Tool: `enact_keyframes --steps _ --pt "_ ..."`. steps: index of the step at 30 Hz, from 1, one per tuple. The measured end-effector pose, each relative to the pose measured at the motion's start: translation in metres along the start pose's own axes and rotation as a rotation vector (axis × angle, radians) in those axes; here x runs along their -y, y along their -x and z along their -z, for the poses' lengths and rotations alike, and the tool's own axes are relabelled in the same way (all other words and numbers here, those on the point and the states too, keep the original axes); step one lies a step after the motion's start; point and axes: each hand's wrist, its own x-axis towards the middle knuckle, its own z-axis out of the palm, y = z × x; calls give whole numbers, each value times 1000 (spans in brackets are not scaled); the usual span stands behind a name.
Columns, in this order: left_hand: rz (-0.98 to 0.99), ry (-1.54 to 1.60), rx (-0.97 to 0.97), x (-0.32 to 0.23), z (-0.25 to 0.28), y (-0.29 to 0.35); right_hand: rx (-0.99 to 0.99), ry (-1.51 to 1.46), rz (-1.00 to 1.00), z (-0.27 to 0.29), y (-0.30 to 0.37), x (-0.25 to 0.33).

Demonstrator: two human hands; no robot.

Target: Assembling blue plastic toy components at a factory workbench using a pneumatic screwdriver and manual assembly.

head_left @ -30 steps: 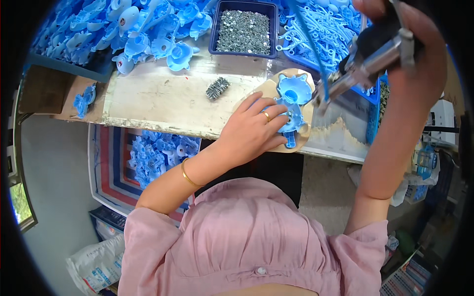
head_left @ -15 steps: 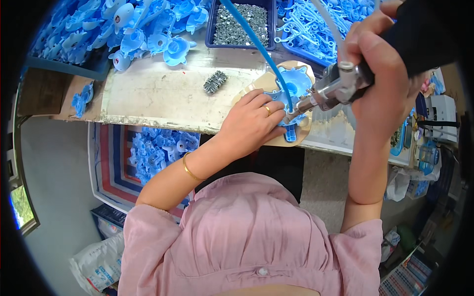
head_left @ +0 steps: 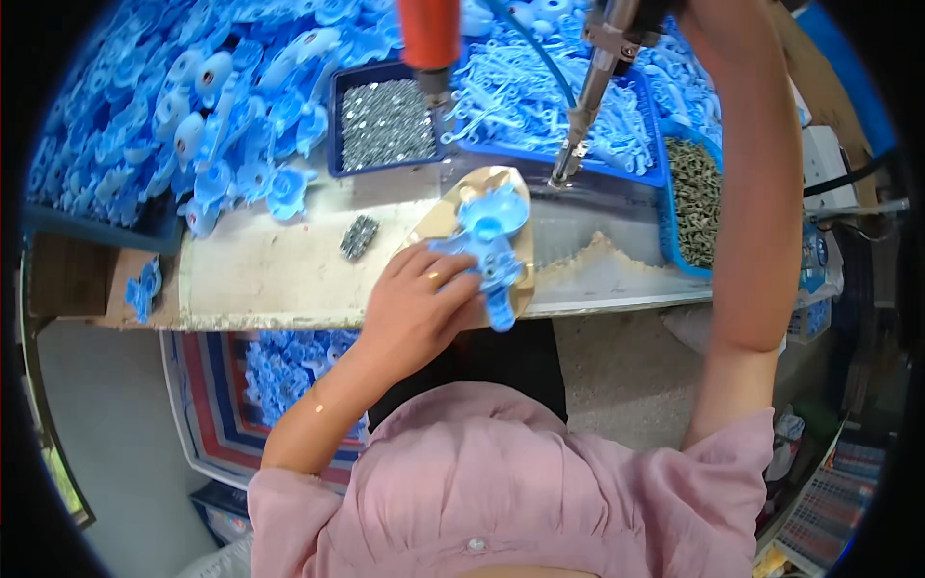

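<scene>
A light-blue moulded plastic part (head_left: pixel 496 217), with a round cup at its far end, lies on a tan, board-like fixture (head_left: pixel 523 275) at the table's front edge. My left hand (head_left: pixel 424 294) presses curled fingers over the part's left side, hiding some of it. My right hand (head_left: pixel 718 29) is raised at the top edge beside the dark body of a silver-nosed power screwdriver (head_left: pixel 602 82). Its fingers are mostly cut off by the frame, but the hand appears to grip the tool. The screwdriver's tip is above the table, apart from the part.
An orange power tool (head_left: pixel 429 34) hangs nose down at the top. Beyond the fixture stand a dark-blue tray of small metal pieces (head_left: pixel 385 125), a blue tray of light-blue plastic links (head_left: pixel 549 106) and a bin of screws (head_left: pixel 694 197). Blue parts (head_left: pixel 222 106) heap at left; a metal cluster (head_left: pixel 359 238) lies nearby.
My right hand has lifted the screwdriver up and away from the blue part. My left hand stays on the part. The view has shifted, bringing the orange tool into sight.
</scene>
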Motion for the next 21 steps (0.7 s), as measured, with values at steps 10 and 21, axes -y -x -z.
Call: enact_keyframes --steps 10,21 --pt "490 -52 492 -19 179 81 -143 622 -476 145 72 -219" --pt "431 77 436 -9 121 45 -7 1381 -312 97 57 -304"
